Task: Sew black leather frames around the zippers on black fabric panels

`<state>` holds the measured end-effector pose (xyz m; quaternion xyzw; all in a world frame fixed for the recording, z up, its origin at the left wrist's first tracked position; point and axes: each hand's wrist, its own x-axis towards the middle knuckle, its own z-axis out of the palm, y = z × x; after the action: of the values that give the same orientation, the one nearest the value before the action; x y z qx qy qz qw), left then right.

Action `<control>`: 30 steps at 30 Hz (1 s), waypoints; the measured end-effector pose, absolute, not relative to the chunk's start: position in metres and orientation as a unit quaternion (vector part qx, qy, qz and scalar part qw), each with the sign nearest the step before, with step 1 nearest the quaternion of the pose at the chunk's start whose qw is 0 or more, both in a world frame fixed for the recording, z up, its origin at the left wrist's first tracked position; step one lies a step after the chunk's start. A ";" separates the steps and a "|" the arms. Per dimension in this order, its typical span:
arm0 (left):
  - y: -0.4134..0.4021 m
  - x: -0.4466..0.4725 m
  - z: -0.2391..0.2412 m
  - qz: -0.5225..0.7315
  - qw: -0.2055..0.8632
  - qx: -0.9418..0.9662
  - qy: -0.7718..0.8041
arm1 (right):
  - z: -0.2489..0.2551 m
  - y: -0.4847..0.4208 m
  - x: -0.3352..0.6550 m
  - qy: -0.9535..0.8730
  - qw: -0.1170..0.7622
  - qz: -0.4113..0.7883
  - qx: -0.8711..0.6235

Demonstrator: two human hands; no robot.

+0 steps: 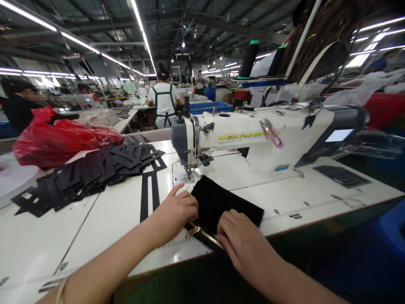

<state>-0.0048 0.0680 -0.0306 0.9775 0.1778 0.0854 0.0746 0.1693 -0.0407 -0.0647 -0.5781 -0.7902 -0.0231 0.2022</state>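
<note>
A black fabric piece (221,202) with a gold zipper (204,234) along its near edge lies on the white sewing table (117,211), its far corner under the needle of the white sewing machine (240,139). My left hand (177,211) presses on the fabric's left edge beside the zipper pull, fingers curled, thumb pointing toward the presser foot. On the near right part of the fabric rests my right hand (243,242), its fingers over the zipper tape.
A heap of black cut frame pieces (91,169) covers the table's left, with one long strip (149,194) near my left hand. A red plastic bag (60,139) lies behind. Pink snips (272,133) rest on the machine arm. Thread cones (249,59) stand behind. Other workers sit farther back.
</note>
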 end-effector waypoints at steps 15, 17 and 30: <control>-0.014 -0.026 -0.052 0.158 0.347 0.839 0.388 | -0.028 0.043 0.168 -0.924 0.126 -0.177 -0.315; -0.003 -0.038 -0.052 0.111 0.208 0.887 0.398 | -0.054 0.055 0.158 -0.922 0.154 -0.160 -0.316; 0.046 -0.017 -0.036 0.013 0.088 0.957 0.277 | -0.092 0.012 0.256 -0.644 0.271 -0.029 -0.715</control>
<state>-0.0172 0.0455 -0.0359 0.9568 0.2767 0.0132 0.0878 0.2558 0.0118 -0.0919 -0.7152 -0.6436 -0.0286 0.2710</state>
